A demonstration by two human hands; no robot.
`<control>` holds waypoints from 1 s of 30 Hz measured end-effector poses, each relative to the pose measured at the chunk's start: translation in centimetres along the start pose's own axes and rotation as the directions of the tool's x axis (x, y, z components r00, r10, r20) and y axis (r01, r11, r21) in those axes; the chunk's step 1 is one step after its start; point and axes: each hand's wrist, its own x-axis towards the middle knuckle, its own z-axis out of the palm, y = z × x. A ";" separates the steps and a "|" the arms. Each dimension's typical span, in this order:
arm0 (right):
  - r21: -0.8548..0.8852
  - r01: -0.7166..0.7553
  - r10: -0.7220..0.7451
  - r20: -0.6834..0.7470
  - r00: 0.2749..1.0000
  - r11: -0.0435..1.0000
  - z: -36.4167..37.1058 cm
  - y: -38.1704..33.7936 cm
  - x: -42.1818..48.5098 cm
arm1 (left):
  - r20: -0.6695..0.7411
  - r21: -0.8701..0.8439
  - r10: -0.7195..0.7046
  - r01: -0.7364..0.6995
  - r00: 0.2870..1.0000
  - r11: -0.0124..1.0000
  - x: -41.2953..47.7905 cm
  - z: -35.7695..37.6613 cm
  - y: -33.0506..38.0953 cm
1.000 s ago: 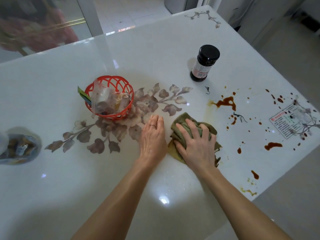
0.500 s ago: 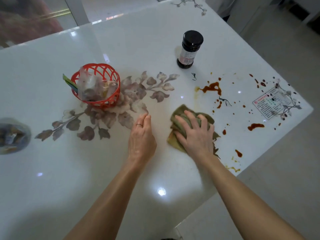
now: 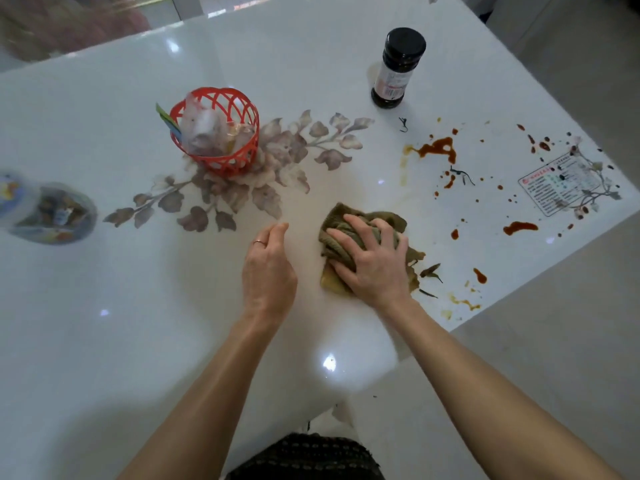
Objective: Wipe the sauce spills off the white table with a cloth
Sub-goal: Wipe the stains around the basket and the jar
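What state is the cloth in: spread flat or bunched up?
Bunched up. The cloth lies in crumpled folds under the right hand, whose fingers curl over it.

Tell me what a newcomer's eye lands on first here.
Red-brown sauce spills spatter the right side of the white table, the biggest puddle just in front of a dark capped bottle. Near the front edge the right hand grips a bunched olive cloth, with the left hand empty beside it. A red lattice basket stands on the printed flower pattern further left.
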 end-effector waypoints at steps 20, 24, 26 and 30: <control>0.030 0.313 -0.312 0.212 0.926 0.949 -0.1 -8.1 2.3 | -0.126 -0.054 -0.159 0.153 0.979 0.987 -9.3 -1.4 -0.8; 0.059 0.586 -0.589 0.094 0.803 0.808 0.3 -6.9 -2.6 | -0.172 -0.073 -0.198 0.188 0.965 0.979 -9.6 -2.0 -0.8; 0.030 0.658 -0.659 0.065 0.749 0.752 0.3 -4.2 -3.7 | -0.173 -0.082 -0.207 0.195 0.963 0.977 -9.7 -2.3 -0.8; 0.053 0.408 -0.412 0.092 0.907 0.911 -0.1 -0.9 -1.1 | -0.182 -0.120 -0.239 0.219 0.954 0.968 -10.3 -2.7 -1.4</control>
